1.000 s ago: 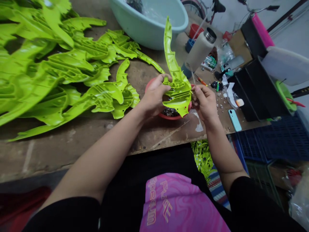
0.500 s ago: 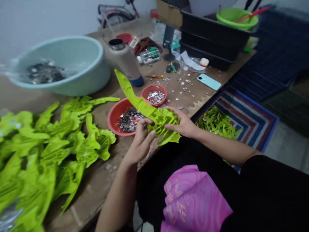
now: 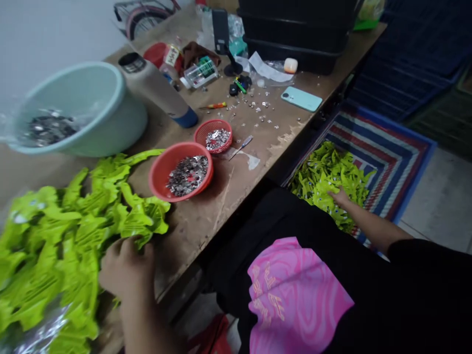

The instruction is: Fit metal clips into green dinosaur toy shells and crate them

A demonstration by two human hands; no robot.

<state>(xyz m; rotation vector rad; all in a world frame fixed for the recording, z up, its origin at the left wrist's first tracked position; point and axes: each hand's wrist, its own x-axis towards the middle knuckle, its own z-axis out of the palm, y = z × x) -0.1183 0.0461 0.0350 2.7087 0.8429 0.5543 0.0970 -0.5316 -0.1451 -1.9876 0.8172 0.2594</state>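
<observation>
My left hand point(image 3: 125, 270) rests at the near edge of the lime-green plastic parts point(image 3: 136, 221) heaped on the wooden workbench, its fingers curled against them. Whether it grips one is hidden. My right hand point(image 3: 341, 197) reaches past the bench edge, fingers spread, onto a second heap of green parts point(image 3: 326, 189) dotted with metal studs, on a striped rug. It holds nothing visible. Between my hands, a red bowl point(image 3: 180, 172) and a small red mesh basket point(image 3: 213, 136) hold metal studs.
A pale green basin point(image 3: 77, 110) holding dark metal pieces stands at the left, beside an insulated bottle point(image 3: 158, 91). Loose studs, a small screwdriver point(image 3: 241, 147) and a phone point(image 3: 301, 99) lie on the bench. Black trays point(image 3: 295, 29) stand at the back.
The long green part has left my hands. My right hand has moved out over the floor heap, my left has moved onto the bench heap, and the view has swung slightly further right.
</observation>
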